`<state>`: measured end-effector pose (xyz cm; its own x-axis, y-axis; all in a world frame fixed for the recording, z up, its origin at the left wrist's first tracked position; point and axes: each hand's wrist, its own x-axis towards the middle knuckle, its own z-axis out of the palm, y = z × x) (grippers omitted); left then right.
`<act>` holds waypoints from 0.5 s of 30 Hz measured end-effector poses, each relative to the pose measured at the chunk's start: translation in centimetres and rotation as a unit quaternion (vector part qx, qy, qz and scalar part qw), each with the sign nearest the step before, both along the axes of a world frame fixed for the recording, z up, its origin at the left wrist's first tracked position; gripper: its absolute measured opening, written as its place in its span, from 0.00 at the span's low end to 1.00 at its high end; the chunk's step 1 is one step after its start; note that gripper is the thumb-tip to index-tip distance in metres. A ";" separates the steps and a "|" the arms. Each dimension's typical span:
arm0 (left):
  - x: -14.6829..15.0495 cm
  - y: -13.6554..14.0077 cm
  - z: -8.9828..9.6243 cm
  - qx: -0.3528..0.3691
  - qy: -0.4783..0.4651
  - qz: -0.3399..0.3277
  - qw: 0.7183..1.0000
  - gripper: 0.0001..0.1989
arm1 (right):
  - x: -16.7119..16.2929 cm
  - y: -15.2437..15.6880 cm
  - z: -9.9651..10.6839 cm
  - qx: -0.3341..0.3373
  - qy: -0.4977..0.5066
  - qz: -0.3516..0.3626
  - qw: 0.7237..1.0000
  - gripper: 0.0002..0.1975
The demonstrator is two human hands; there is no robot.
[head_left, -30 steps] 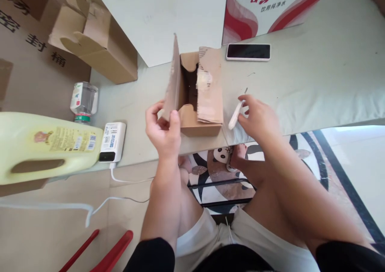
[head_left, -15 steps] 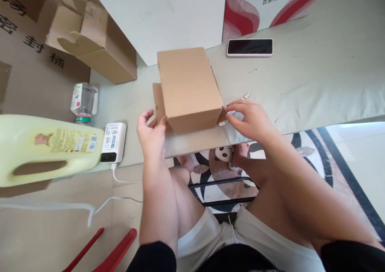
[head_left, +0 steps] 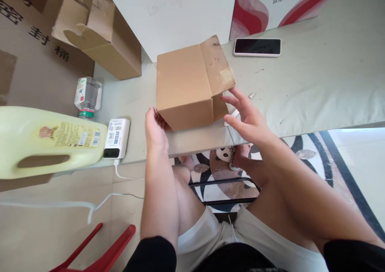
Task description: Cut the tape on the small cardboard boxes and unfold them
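Note:
A small brown cardboard box (head_left: 185, 77) lies on the cloth-covered surface. Its right end is open, and a flap (head_left: 218, 63) with dark smudges and a patch of tape sticks up and outward there. My left hand (head_left: 156, 131) is cupped round the box's near left corner, its fingers partly hidden by the box. At the right end, my right hand (head_left: 248, 117) has its fingers spread, the fingertips at the flap's lower corner and the opening. Under that hand is a whitish scrap (head_left: 231, 117), partly covered.
A phone (head_left: 257, 47) lies behind, before a red-and-white carton (head_left: 279, 7). To the left are an open cardboard carton (head_left: 120, 43), a clear bottle (head_left: 88, 95), a power bank (head_left: 117, 138) with a cable and a large yellow jug (head_left: 60, 144). A tiny light-coloured piece (head_left: 252, 95) lies right of the box.
The right-end flap has swung up and out, exposing the opening. My right hand's fingers have spread away from the corner they pinched. My left hand has shifted in against the box's left end.

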<state>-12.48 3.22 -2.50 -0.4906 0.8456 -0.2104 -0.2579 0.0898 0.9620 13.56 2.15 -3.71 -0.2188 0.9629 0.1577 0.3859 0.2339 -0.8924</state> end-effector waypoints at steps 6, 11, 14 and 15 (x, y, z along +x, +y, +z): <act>0.1 -0.4 1.2 0.075 -0.086 -0.050 0.992 0.22 | -0.4 0.5 -0.8 -0.033 0.048 0.027 0.998 0.37; 0.6 0.5 0.3 0.112 0.030 -0.175 0.978 0.36 | -0.8 1.4 -0.8 -0.016 0.022 0.029 0.999 0.27; 0.4 1.1 -0.7 0.129 0.091 -0.176 0.972 0.40 | -0.9 1.6 -0.8 0.002 0.017 0.007 1.000 0.24; 0.2 1.1 -1.0 0.124 0.091 -0.171 0.973 0.40 | -0.9 1.6 -0.9 0.003 0.021 0.003 1.000 0.24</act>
